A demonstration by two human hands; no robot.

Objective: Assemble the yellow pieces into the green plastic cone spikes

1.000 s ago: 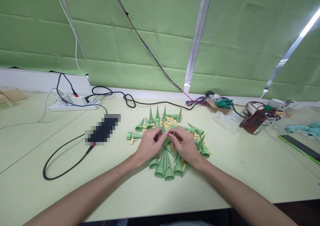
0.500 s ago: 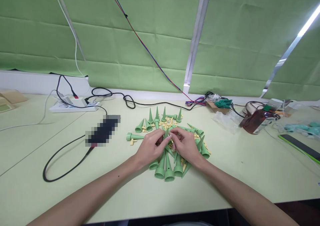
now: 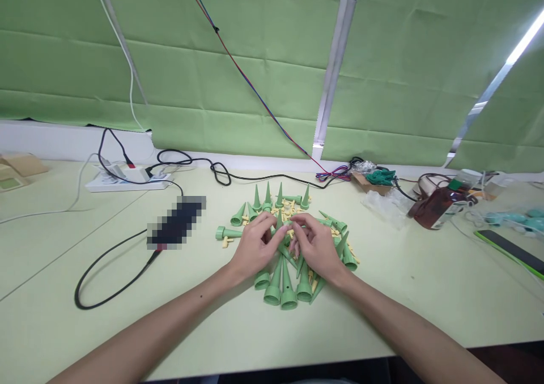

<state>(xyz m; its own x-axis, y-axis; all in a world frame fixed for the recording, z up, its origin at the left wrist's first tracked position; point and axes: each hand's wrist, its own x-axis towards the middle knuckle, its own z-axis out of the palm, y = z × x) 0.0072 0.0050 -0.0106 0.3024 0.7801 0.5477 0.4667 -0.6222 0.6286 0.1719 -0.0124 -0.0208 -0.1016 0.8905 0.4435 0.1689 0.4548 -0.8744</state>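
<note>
My left hand (image 3: 256, 243) is closed around a green plastic cone-shaped spike (image 3: 279, 220), its pointed tip showing above the fingers. My right hand (image 3: 318, 247) meets it from the other side, thumb and forefinger pinched together close to the left thumb. What the right fingertips grip is too small and covered to name. Under and around both hands lies a pile of similar green spikes (image 3: 289, 290), some upright, others on their sides. Small yellow T-shaped valves (image 3: 291, 207) are scattered among them.
At the left are a pixelated dark device (image 3: 176, 222) on a black cable and a white power strip (image 3: 127, 183). At the right stand a brown bottle (image 3: 440, 207), a clear plastic bag (image 3: 386, 207) and a green-edged phone (image 3: 510, 251). Green blinds (image 3: 263, 89) hang behind.
The held spike has shifted slightly left and up, standing more upright between the hands. The right fingers have opened out a little underneath. Both hands stay close together over the pile.
</note>
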